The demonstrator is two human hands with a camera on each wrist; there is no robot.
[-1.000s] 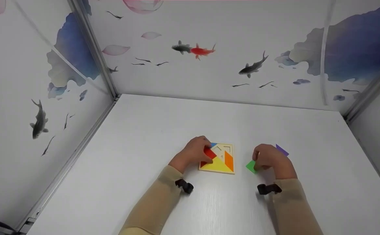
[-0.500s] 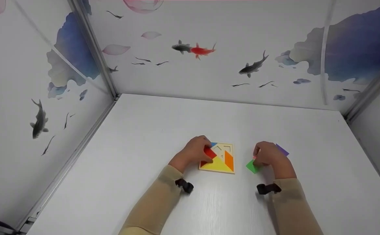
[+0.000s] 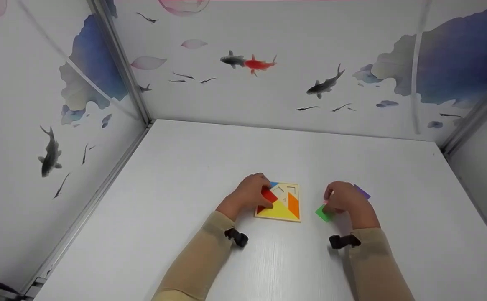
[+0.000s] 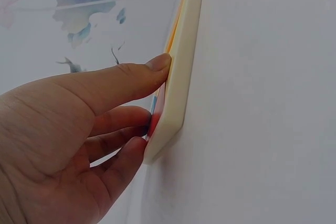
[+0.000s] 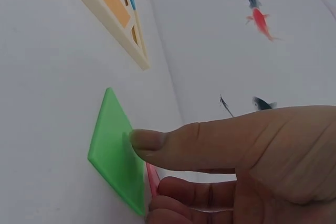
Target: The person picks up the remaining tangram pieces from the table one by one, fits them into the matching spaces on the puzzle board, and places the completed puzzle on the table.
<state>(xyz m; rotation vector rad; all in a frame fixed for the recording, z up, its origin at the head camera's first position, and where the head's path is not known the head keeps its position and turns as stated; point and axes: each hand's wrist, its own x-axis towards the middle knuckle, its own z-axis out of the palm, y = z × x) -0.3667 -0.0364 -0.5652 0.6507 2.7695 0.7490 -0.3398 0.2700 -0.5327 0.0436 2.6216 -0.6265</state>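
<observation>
My left hand grips the left side of a square puzzle board; in the left wrist view the thumb lies on the upper face of the board and the fingers are at its corner. Red, yellow, orange and blue pieces sit in the board beside some bare recesses. To the right, my right hand has its thumb over a green piece on the table, and its curled fingers meet a pink piece between them and the thumb. The pink piece is mostly hidden.
A purple piece lies just beyond my right hand, partly covered by it. White walls with painted fish stand behind and at both sides of the white table. Each wrist carries a small black camera.
My right hand has shifted slightly away from me, and a bit of the pink piece now shows by its fingertips. My left hand and the board have stayed in place.
</observation>
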